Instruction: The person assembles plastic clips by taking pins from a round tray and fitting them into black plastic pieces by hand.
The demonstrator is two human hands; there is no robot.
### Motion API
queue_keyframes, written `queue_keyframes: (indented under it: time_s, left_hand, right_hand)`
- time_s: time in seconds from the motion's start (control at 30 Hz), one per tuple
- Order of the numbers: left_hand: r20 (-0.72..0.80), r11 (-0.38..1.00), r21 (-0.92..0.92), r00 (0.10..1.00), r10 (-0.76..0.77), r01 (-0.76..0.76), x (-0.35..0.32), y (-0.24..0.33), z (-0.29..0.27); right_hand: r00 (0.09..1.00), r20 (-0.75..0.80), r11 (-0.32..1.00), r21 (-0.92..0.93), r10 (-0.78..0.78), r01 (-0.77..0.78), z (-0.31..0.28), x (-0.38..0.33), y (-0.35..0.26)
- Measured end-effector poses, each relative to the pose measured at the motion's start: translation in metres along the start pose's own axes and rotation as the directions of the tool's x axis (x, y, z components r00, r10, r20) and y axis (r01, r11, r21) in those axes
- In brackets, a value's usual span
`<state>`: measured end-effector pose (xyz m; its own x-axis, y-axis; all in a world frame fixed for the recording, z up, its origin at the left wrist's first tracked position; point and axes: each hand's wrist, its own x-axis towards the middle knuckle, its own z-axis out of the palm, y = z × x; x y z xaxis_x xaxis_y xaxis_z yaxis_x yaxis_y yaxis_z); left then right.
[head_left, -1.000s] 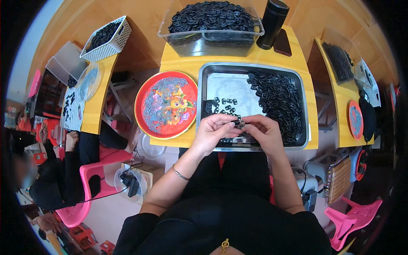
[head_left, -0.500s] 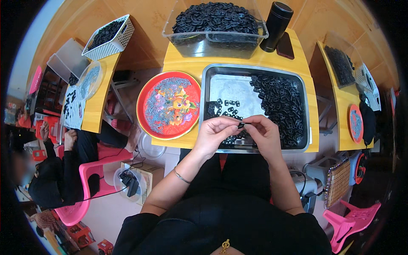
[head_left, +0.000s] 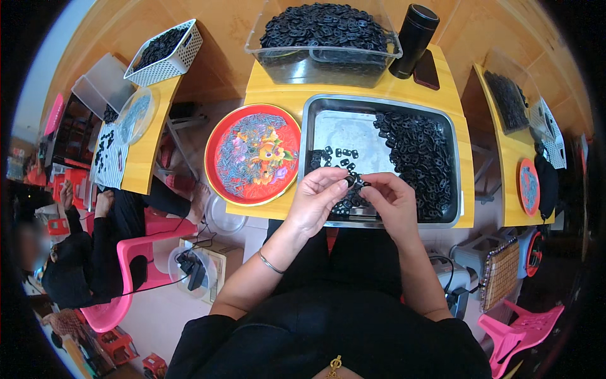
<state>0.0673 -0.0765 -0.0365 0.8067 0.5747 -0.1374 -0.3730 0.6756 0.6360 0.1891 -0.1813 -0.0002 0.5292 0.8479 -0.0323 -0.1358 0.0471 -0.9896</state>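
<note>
Left hand (head_left: 317,201) and right hand (head_left: 396,203) meeting at centre frame, fingertips pinched together on one small black part (head_left: 351,182), held just above the near rim of the metal tray (head_left: 341,129). Both hands narrow, closed on that part, thumbs and forefingers nearly touching across it; exact shape of the part too small to tell. Directly under the hands, a loose scatter of similar black pieces (head_left: 334,156) on the bare tray floor; to the right of centre, a thick heap of the same pieces (head_left: 420,161) filling the tray's right half. Left of the tray, touching distance away, a round red plate (head_left: 222,132) with a flowered pattern and a thin layer of grey bits. Beyond, at upper centre, a clear plastic bin (head_left: 322,60) piled with black parts, a dark cylindrical flask (head_left: 413,39) beside it, all on the yellow surface (head_left: 278,98). Likely trouble: a slip of the pinch, dropping the part back into the scatter or off the near rim into the lap, given the small size and the grip right over the edge.
</note>
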Motion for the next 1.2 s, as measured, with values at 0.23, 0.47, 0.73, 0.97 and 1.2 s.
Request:
queue_keyframes:
  time_s: [0.23, 0.47, 0.73, 0.97, 1.2]
  left_hand:
    - [-0.03, 1.0, 0.008, 0.999, 0.016, -0.015, -0.005, 0.003, 0.006]
    - [-0.008, 0.992, 0.103, 0.997, 0.08, -0.079, -0.006, 0.001, 0.004]
    - [0.001, 0.979, 0.174, 0.994, 0.11, -0.109, -0.01, 0.002, 0.008]
    - [-0.006, 0.966, 0.232, 0.992, 0.123, -0.118, -0.013, 0.005, 0.009]
    - [0.013, 0.966, 0.244, 0.996, 0.089, -0.09, -0.015, 0.006, 0.007]
  right_hand:
    - [1.0, -0.014, 0.999, -0.043, -0.009, 0.008, 0.001, -0.002, 0.007]
    - [0.999, -0.013, 0.997, -0.073, -0.037, 0.036, 0.002, -0.002, 0.004]
    - [1.0, 0.001, 0.997, -0.074, -0.001, 0.001, 0.004, -0.003, 0.002]
    - [1.0, 0.001, 0.997, -0.077, -0.009, 0.009, 0.005, -0.003, 0.003]
    - [0.999, 0.021, 0.999, -0.033, 0.024, -0.023, 0.007, -0.004, 0.0]
